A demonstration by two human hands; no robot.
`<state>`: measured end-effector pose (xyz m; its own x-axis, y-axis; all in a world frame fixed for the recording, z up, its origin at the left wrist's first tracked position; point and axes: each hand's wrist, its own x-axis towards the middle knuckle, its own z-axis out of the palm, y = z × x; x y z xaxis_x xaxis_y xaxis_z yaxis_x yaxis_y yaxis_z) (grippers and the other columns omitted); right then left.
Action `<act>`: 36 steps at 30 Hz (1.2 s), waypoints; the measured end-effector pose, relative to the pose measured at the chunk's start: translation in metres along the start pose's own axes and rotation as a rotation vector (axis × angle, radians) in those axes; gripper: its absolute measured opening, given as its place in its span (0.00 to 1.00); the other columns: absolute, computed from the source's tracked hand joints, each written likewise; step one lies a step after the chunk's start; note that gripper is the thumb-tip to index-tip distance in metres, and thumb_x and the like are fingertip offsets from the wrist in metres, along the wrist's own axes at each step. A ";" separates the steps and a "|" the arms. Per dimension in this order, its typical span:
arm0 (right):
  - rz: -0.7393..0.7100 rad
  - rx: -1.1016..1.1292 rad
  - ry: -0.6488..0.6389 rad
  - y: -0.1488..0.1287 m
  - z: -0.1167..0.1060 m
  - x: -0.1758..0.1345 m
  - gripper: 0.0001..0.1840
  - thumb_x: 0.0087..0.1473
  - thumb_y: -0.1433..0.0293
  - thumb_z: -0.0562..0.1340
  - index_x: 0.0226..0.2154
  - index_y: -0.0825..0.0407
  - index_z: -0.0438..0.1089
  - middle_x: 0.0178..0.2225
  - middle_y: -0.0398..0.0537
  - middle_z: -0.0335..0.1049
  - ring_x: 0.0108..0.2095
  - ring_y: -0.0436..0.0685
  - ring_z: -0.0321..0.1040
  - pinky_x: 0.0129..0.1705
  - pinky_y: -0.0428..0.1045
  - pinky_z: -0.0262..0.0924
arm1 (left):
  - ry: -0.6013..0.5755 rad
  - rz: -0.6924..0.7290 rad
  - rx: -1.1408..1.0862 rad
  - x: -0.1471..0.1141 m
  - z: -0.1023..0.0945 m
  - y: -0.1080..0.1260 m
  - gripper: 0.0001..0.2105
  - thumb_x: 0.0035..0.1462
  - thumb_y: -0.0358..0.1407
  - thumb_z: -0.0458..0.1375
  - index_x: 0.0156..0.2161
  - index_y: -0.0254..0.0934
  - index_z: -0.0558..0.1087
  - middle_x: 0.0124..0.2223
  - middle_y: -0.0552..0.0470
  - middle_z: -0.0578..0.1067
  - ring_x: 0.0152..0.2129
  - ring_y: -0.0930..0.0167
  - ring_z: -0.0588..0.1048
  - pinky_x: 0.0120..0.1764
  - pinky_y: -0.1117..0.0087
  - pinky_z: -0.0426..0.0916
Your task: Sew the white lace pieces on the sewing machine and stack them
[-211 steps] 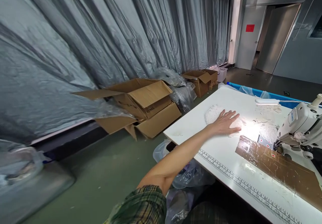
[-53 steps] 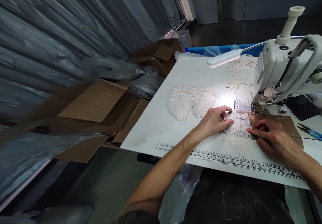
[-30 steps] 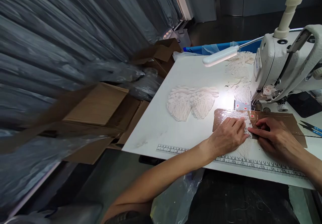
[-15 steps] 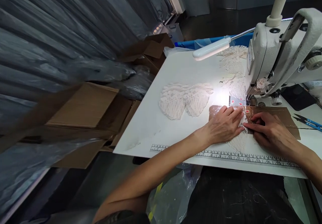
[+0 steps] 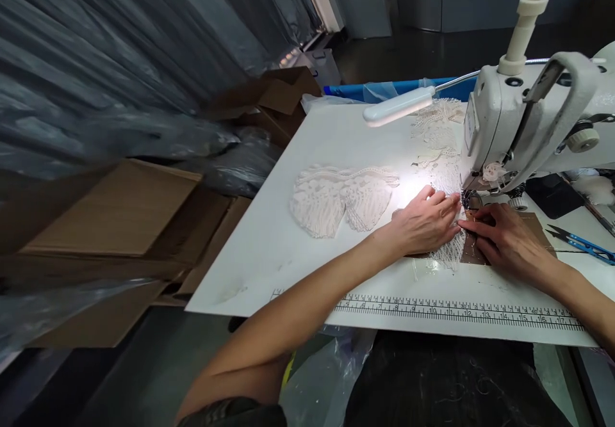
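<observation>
Left hand (image 5: 423, 225): flat, palm down on a lace piece (image 5: 449, 254) – fingers spread and pointing at the needle area, grip apart, nothing clamped.
Right hand (image 5: 504, 241): pressed on the brown template (image 5: 533, 222), fingertips meeting the left hand's just before the presser foot; fingers curled low – cannot tell if anything is pinched between them.
Lace piece: white, lying on the surface between both hands, front edge at the needle, lower fringe showing under the left palm.
Brown template: glossy cardboard sheet flat on the surface, mostly under the right hand, beside the machine foot.
Sewing machine (image 5: 523, 120): white, industrial, right of the hands, thread stand on top.
Lamp (image 5: 398, 105): white bar on a gooseneck, lit, bright patch on the surface just beyond the left hand.
Lace stack (image 5: 336, 200): two fan-shaped white pieces, left of the left hand, near but apart.
More lace (image 5: 435, 136): loose pile behind the lamp, by the machine head.
Scissors (image 5: 581, 242): blue-handled snips, far right on the surface.
Surface (image 5: 288, 248): white, printed ruler (image 5: 456, 312) along the near edge.
Floor side: cardboard boxes (image 5: 120, 216) and grey plastic sheeting (image 5: 120, 49) on the left.
</observation>
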<state>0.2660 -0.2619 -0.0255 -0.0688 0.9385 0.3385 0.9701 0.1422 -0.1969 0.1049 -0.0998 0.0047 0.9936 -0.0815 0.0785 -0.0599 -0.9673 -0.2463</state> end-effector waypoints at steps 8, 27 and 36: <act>0.087 -0.013 -0.002 -0.008 0.005 -0.008 0.21 0.63 0.72 0.53 0.53 0.42 0.73 0.47 0.54 0.70 0.43 0.63 0.66 0.47 0.61 0.66 | 0.041 -0.085 -0.198 -0.007 0.008 -0.001 0.24 0.72 0.46 0.42 0.56 0.29 0.70 0.63 0.38 0.69 0.46 0.59 0.71 0.49 0.55 0.62; 0.064 0.027 0.050 -0.004 0.004 -0.006 0.20 0.63 0.72 0.54 0.51 0.46 0.76 0.45 0.55 0.69 0.42 0.63 0.68 0.44 0.60 0.69 | 0.089 -0.061 -0.311 -0.009 0.012 -0.002 0.22 0.71 0.44 0.44 0.57 0.29 0.70 0.64 0.37 0.68 0.55 0.57 0.69 0.60 0.49 0.56; 0.032 0.072 0.046 0.001 0.002 -0.007 0.20 0.64 0.70 0.54 0.52 0.45 0.76 0.46 0.56 0.69 0.44 0.64 0.67 0.45 0.63 0.70 | 0.176 -0.047 -0.221 -0.004 0.013 0.006 0.17 0.70 0.39 0.45 0.47 0.31 0.74 0.53 0.40 0.77 0.42 0.64 0.74 0.54 0.54 0.61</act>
<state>0.2667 -0.2679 -0.0296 -0.0257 0.9278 0.3722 0.9522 0.1361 -0.2734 0.1015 -0.1017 -0.0100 0.9650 -0.0569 0.2561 -0.0527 -0.9983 -0.0231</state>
